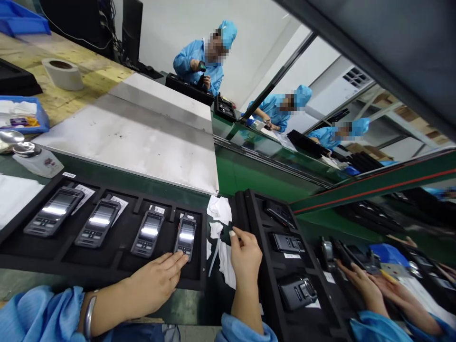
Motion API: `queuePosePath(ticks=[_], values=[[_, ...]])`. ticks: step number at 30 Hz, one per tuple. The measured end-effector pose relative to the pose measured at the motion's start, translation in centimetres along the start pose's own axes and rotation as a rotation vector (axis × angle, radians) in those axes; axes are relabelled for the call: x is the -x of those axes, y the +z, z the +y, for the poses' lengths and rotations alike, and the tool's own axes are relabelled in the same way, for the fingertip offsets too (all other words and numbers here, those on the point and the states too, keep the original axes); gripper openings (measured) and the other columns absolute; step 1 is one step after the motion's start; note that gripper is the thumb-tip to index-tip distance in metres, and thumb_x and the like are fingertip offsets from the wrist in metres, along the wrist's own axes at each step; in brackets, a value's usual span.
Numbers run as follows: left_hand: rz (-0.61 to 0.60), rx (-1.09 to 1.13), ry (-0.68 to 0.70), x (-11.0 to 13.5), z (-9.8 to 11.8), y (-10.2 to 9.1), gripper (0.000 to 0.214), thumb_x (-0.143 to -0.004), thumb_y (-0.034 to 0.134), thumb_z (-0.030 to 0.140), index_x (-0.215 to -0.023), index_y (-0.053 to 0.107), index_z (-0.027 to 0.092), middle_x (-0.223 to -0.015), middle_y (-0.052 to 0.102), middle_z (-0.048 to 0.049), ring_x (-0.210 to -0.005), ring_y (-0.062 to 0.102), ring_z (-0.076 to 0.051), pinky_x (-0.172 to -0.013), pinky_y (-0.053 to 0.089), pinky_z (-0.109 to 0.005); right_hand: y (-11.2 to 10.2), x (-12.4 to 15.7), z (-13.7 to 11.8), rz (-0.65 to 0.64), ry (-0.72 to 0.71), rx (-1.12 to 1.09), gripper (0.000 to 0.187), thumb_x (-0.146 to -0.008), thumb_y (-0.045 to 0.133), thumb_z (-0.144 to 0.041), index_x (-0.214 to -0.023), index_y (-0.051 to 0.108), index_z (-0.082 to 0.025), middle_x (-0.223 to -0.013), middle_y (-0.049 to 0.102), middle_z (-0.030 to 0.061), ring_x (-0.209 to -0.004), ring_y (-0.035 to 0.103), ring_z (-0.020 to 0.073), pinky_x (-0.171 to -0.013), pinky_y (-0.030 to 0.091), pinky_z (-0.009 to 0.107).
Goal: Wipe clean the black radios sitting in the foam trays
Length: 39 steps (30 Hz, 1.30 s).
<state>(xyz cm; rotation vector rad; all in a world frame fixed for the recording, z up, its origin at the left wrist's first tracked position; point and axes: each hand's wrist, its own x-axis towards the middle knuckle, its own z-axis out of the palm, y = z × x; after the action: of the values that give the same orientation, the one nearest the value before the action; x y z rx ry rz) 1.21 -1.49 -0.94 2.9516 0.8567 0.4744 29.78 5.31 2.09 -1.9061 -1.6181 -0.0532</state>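
Observation:
My left hand point(156, 285) lies over the front edge of a black foam tray point(117, 263). Its fingers are stretched out, and their tips touch the lower end of a handheld radio-like device point(185, 235) in the tray's rightmost compartment. More such devices lie face up to the left, among them one point(148, 231) in the adjacent compartment. My right hand point(245, 256) is raised beside crumpled white tissues point(219, 209), fingers curled together in a pinch. Something white shows at a fingertip; whether it is held or worn, I cannot make out.
To the right, another black tray point(265, 280) holds several devices, some face down. A co-worker's hands point(370, 285) hold a dark device at far right. A white bottle point(37, 159) and a blue bin point(41, 114) stand left. Other people in blue sit behind a glass-edged conveyor point(245, 166).

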Motion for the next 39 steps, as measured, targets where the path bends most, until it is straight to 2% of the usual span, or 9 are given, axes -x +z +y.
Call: queuePosePath(ticks=[3, 7, 11, 16, 20, 24, 28, 34, 39], values=[[-0.011, 0.022, -0.011, -0.1, 0.0, -0.1, 0.038, -0.097, 0.049, 0.034, -0.124, 0.062, 0.011, -0.153, 0.04, -0.0118, -0.141, 0.037, -0.024, -0.114, 0.032, -0.034, -0.5, 2.0, -0.2, -0.057, 0.012, 0.028, 0.037, -0.089, 0.051, -0.043, -0.099, 0.075, -0.017, -0.093, 0.067, 0.0081, -0.07, 0.059, 0.0169, -0.068, 0.046, 0.03], [0.005, 0.048, -0.016, -0.2, 0.0, -0.4, 0.035, -0.096, 0.049, 0.029, -0.122, 0.061, 0.01, -0.15, 0.043, -0.0123, -0.138, 0.042, -0.024, -0.111, 0.036, -0.035, 2.4, 1.6, -1.7, -0.122, 0.016, 0.055, 0.027, -0.084, 0.059, -0.03, -0.104, 0.074, -0.019, -0.096, 0.068, 0.0079, -0.081, 0.061, 0.0194, -0.071, 0.043, 0.03], [0.001, 0.051, -0.028, -0.1, -0.1, -0.6, 0.034, -0.096, 0.048, 0.028, -0.123, 0.061, 0.01, -0.15, 0.044, -0.0134, -0.136, 0.044, -0.025, -0.11, 0.037, -0.036, 3.9, 0.4, -2.5, -0.144, -0.011, 0.015, 0.019, -0.08, 0.056, -0.016, -0.082, 0.075, -0.02, -0.077, 0.066, 0.0061, -0.071, 0.058, 0.0166, -0.065, 0.04, 0.027], [-0.017, 0.082, -0.035, 0.0, 0.1, -0.7, 0.037, -0.096, 0.049, 0.034, -0.122, 0.063, 0.011, -0.151, 0.042, -0.0122, -0.141, 0.037, -0.024, -0.113, 0.033, -0.034, 0.7, 1.2, -2.7, -0.119, -0.055, -0.137, 0.026, -0.088, 0.049, -0.029, -0.086, 0.073, -0.018, -0.082, 0.068, 0.0056, -0.067, 0.06, 0.0153, -0.062, 0.045, 0.027], [0.003, 0.096, -0.039, -0.3, 0.5, -1.7, 0.036, -0.095, 0.05, 0.032, -0.12, 0.064, 0.01, -0.146, 0.048, -0.0129, -0.135, 0.044, -0.025, -0.109, 0.038, -0.036, -0.8, 2.5, -6.1, -0.201, -0.201, -0.416, 0.021, -0.091, 0.055, -0.031, -0.094, 0.073, -0.02, -0.09, 0.068, 0.0048, -0.078, 0.063, 0.0161, -0.068, 0.05, 0.028], [0.116, 0.126, -0.081, 1.1, 0.7, -3.4, 0.033, -0.095, 0.049, 0.031, -0.119, 0.064, 0.013, -0.132, 0.061, -0.0096, -0.119, 0.057, -0.023, -0.105, 0.044, -0.037, 1.7, 2.7, -11.6, -0.331, -0.418, -0.507, 0.02, -0.093, 0.053, -0.021, -0.097, 0.072, -0.022, -0.092, 0.068, 0.0043, -0.088, 0.061, 0.0173, -0.079, 0.049, 0.031], [0.196, 0.069, -0.226, 4.5, 0.1, -4.7, 0.038, -0.094, 0.052, 0.031, -0.125, 0.06, 0.011, -0.134, 0.059, -0.012, -0.123, 0.053, -0.025, -0.107, 0.044, -0.038, 5.6, 2.4, -15.4, -0.404, -0.552, -0.365, 0.023, -0.093, 0.052, -0.018, -0.097, 0.073, -0.023, -0.09, 0.068, 0.0036, -0.084, 0.057, 0.0183, -0.08, 0.043, 0.034], [0.129, 0.033, -0.26, 7.5, -1.4, -4.4, 0.048, -0.097, 0.049, 0.039, -0.132, 0.055, 0.007, -0.133, 0.06, -0.0118, -0.128, 0.051, -0.024, -0.113, 0.039, -0.033, 6.3, 4.4, -16.1, -0.438, -0.715, -0.311, 0.024, -0.093, 0.049, -0.015, -0.093, 0.072, -0.023, -0.084, 0.066, 0.0016, -0.078, 0.052, 0.0167, -0.073, 0.033, 0.033], [0.144, 0.011, -0.225, 7.4, -1.8, -4.5, 0.047, -0.098, 0.046, 0.038, -0.131, 0.055, 0.006, -0.133, 0.06, -0.0126, -0.126, 0.052, -0.024, -0.112, 0.039, -0.034, 6.6, 3.4, -17.4, -0.382, -0.679, -0.245, 0.021, -0.092, 0.052, -0.016, -0.085, 0.071, -0.022, -0.082, 0.066, 0.0018, -0.078, 0.052, 0.0178, -0.074, 0.031, 0.034]])
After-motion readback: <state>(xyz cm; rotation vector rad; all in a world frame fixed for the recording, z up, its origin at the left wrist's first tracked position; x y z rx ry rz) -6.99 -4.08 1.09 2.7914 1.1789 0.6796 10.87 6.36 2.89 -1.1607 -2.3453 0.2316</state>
